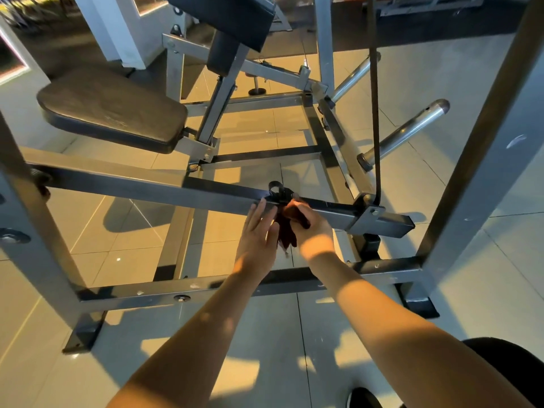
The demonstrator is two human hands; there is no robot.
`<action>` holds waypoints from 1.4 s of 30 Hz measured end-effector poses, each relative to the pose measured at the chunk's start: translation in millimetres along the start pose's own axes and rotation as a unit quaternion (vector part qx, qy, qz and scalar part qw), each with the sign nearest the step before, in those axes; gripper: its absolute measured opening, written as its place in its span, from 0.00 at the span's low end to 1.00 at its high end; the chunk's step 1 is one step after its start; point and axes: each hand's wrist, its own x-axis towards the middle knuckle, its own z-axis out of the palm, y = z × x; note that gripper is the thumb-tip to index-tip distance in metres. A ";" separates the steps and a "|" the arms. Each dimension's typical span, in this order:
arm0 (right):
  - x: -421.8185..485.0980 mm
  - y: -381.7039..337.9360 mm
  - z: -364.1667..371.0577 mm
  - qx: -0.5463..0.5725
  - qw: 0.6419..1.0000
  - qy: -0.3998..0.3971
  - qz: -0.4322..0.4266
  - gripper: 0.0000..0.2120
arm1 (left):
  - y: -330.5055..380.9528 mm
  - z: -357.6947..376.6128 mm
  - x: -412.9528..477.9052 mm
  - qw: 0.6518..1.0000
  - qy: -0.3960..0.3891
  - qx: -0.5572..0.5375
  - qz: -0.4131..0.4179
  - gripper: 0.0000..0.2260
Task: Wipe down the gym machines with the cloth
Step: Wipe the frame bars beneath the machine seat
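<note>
A grey steel gym machine fills the view, and its dark horizontal bar (pixel 153 188) crosses the middle. My right hand (pixel 312 228) grips a dark red cloth (pixel 287 231) and holds it against the bar beside a small black clamp (pixel 278 190). The cloth's loose end hangs down between my hands. My left hand (pixel 257 240) is just left of the cloth with its fingers straight, the fingertips at the bar's lower edge.
A black padded seat (pixel 112 108) sits at the upper left, with a back pad (pixel 232 22) above it. Two chrome pegs (pixel 412 129) stick out at the right. A black cable (pixel 375 98) runs down to the bar's bracket. A thick grey upright (pixel 482 148) stands at the right. Tiled floor lies below.
</note>
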 end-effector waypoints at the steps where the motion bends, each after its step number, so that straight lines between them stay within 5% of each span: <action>1: -5.1 1.4 -2.6 0.032 0.999 -0.006 0.002 0.16 | 3.8 2.3 -1.2 1.000 -0.007 -0.024 -0.002 0.19; 7: -46.7 4.7 -10.6 0.199 0.978 -0.041 0.053 0.16 | 26.5 -3.8 -31.4 0.995 -0.058 -0.069 -0.046 0.16; 15: -121.8 -10.0 13.6 0.099 0.986 -0.122 0.057 0.12 | 24.8 -58.5 -84.0 0.977 0.023 -0.094 -0.188 0.10; 22: -185.6 -9.4 62.8 0.083 0.985 -0.153 0.010 0.15 | 12.6 -109.3 -153.9 0.965 0.095 -0.085 -0.229 0.09; 25: -205.7 -5.6 91.0 0.074 0.979 -0.183 -0.051 0.15 | 1.3 -133.0 -176.1 0.945 0.108 -0.080 -0.297 0.10; 28: -219.5 -18.6 111.3 0.049 0.976 -0.190 -0.090 0.15 | -8.7 -151.7 -197.9 0.916 0.169 -0.187 -0.312 0.09; 34: -223.5 -33.2 155.0 0.018 0.978 -0.191 -0.078 0.13 | -40.3 -163.6 -215.8 0.798 0.236 -0.400 -0.385 0.10; 42: -197.3 -7.1 218.5 -0.011 0.966 -0.245 -0.076 0.17 | -94.4 -146.5 -212.3 0.790 0.215 -0.432 -0.379 0.13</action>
